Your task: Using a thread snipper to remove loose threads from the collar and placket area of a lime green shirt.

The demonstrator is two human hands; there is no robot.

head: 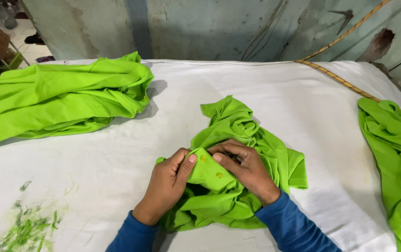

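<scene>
Here, the buttoned placket (208,169) of a lime-green polo shirt (244,182) is pinched shut between the left hand (167,184) and right hand (244,169), near the table's (275,93) front edge. Being soft, light and limp, the shirt is probably best gripped at that stiffer placket.

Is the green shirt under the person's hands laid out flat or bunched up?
Bunched up. The green shirt lies crumpled in folds on the white table, while the left hand and right hand pinch its buttoned strip.
</scene>
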